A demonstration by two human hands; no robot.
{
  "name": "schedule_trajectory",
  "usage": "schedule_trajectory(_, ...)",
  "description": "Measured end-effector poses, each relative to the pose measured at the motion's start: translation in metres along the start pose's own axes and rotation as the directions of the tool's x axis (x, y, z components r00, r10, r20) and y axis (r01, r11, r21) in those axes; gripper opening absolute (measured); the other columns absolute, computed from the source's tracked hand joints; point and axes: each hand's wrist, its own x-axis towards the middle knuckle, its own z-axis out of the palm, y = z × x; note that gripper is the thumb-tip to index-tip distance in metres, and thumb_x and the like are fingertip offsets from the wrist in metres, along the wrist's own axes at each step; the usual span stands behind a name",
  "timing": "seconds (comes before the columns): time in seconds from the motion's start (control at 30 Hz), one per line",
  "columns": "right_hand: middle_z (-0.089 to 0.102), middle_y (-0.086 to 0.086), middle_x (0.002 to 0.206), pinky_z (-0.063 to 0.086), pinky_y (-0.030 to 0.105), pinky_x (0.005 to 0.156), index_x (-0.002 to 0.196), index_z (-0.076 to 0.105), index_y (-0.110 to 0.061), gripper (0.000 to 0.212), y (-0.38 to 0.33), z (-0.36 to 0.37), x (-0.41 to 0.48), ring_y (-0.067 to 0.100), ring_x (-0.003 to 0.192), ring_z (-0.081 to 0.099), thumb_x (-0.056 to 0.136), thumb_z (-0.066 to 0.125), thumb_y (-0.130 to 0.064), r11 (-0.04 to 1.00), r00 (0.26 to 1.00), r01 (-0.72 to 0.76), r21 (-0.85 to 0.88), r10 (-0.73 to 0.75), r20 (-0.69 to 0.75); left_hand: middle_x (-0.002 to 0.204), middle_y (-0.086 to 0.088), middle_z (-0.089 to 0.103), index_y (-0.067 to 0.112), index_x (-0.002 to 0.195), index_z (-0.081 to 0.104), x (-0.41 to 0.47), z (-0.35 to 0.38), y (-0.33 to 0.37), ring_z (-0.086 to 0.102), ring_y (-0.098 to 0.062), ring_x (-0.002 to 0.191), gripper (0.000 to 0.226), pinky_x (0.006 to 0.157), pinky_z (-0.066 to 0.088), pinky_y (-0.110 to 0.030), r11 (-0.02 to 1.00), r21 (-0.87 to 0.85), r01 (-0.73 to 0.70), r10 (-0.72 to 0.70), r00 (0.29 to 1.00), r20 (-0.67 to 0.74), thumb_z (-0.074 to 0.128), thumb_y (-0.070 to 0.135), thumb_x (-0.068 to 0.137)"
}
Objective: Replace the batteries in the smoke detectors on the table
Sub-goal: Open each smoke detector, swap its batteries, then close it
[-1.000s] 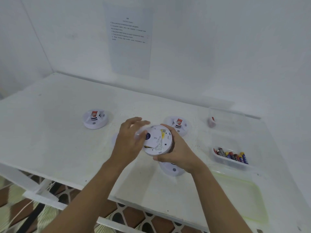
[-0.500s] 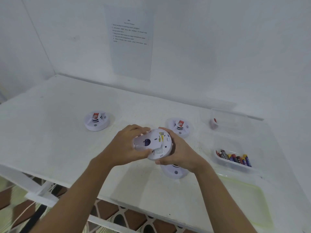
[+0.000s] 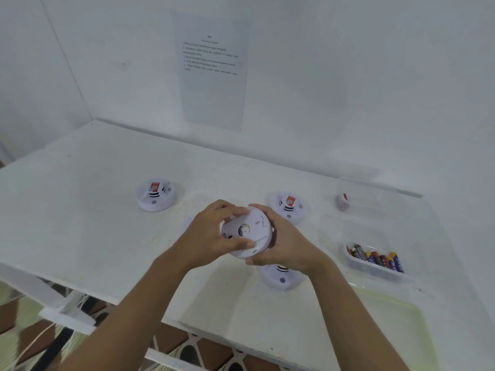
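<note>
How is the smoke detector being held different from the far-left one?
The held detector is gripped by the left hand and right hand; the far-left detector rests untouched on the table. The held detector shows its flat back; the far-left detector shows its red-labelled top. Both are round and white.

Four smoke detectors (image 3: pixel 155 195), two clear tubs (image 3: pixel 357 264), one tray (image 3: pixel 401 330), one wall sheet (image 3: pixel 211 89).

We look through one head-worn wide-angle camera, facing forward and down across the table (image 3: pixel 80 210), close above our left hand (image 3: pixel 206 234) and right hand (image 3: pixel 286 245), wall (image 3: pixel 348 76) beyond
</note>
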Motion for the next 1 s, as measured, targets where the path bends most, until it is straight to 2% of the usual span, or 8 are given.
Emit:
schedule_trajectory(0.2,0.062,-0.010,0.125,0.060,0.035,0.086,0.140,0.046,-0.032,0.094,-0.001,-0.002,0.002,0.012,0.118,0.061,0.064,0.090,0.000,1.000,1.000,0.003,-0.012,-0.003,0.004,0.124,0.037,0.038,0.047,0.133,0.048,0.000,-0.007,-0.001,0.030,0.012,0.118,0.063,0.101,0.029,-0.035,0.981,0.188,-0.052,0.018,0.984,0.178,0.064,0.060,0.074)
schedule_trajectory(0.33,0.063,-0.003,0.128,0.058,0.036,0.089,0.141,0.048,-0.027,0.089,0.001,-0.004,0.004,0.017,0.120,0.061,0.068,0.087,0.005,0.997,1.000,-0.017,0.074,0.016,0.009,0.133,0.037,0.036,0.051,0.137,0.044,-0.001,-0.011,-0.004,0.026,0.011,0.125,0.054,0.103,0.027,-0.031,0.972,0.204,-0.119,0.071,0.971,0.229,0.057,0.055,0.085)
schedule_trajectory(0.5,0.065,0.003,0.131,0.051,0.048,0.103,0.139,0.051,-0.020,0.074,0.005,-0.005,0.008,0.023,0.123,0.061,0.074,0.088,-0.016,0.983,0.998,-0.058,0.175,0.064,-0.029,0.142,0.020,0.047,0.038,0.139,0.047,-0.012,-0.005,-0.012,0.040,-0.006,0.136,0.064,0.108,0.038,-0.025,0.985,-0.080,-0.153,0.153,0.988,-0.004,0.050,0.029,0.076)
schedule_trajectory(0.67,0.070,0.005,0.122,0.056,0.036,0.086,0.134,0.056,-0.016,0.062,0.000,0.003,0.007,0.024,0.106,0.069,0.080,0.076,-0.040,0.970,0.994,-0.072,0.232,0.089,-0.063,0.127,0.024,0.057,0.025,0.122,0.065,-0.016,0.002,-0.020,0.050,0.002,0.125,0.041,0.103,0.041,-0.033,0.953,0.116,-0.279,0.298,0.929,-0.217,0.063,0.031,0.081)
schedule_trajectory(0.77,0.068,-0.003,0.119,0.049,0.031,0.076,0.129,0.059,-0.031,0.063,-0.005,0.012,0.007,0.012,0.098,0.065,0.082,0.053,-0.073,0.981,0.977,-0.112,0.158,0.138,-0.164,0.112,0.043,0.058,0.037,0.114,0.062,-0.016,-0.002,-0.014,0.050,0.017,0.113,0.030,0.109,0.033,-0.024,0.985,0.062,-0.164,0.175,0.939,-0.297,0.064,0.041,0.084)
schedule_trajectory(0.83,0.066,-0.004,0.121,0.051,0.028,0.080,0.129,0.060,-0.029,0.068,-0.003,0.014,0.009,0.012,0.107,0.064,0.088,0.040,-0.078,0.976,0.968,-0.136,0.172,0.168,-0.188,0.104,0.037,0.064,0.042,0.112,0.059,-0.015,-0.005,-0.008,0.057,0.014,0.104,0.028,0.093,0.042,-0.011,0.990,-0.134,-0.044,0.001,0.953,-0.302,0.063,0.043,0.084)
schedule_trajectory(0.93,0.068,-0.010,0.117,0.050,0.024,0.077,0.145,0.048,-0.032,0.048,-0.010,0.022,0.007,0.011,0.098,0.066,0.103,0.038,-0.052,0.991,0.980,-0.034,0.130,0.059,-0.192,0.089,0.014,0.071,0.043,0.127,0.052,-0.011,-0.006,-0.002,0.068,-0.002,0.087,0.032,0.073,0.051,-0.015,0.913,-0.408,0.000,-0.159,0.921,-0.355,0.058,0.040,0.096)
schedule_trajectory(1.0,0.067,-0.005,0.110,0.049,0.021,0.073,0.151,0.033,-0.041,0.047,-0.014,0.029,0.007,0.009,0.088,0.066,0.105,0.042,-0.038,0.993,0.976,0.028,0.111,-0.003,-0.218,0.113,0.012,0.069,0.037,0.136,0.049,-0.008,-0.006,0.001,0.066,-0.006,0.105,0.036,0.074,0.055,-0.019,0.860,-0.510,-0.004,-0.206,0.913,-0.353,0.045,0.036,0.101)
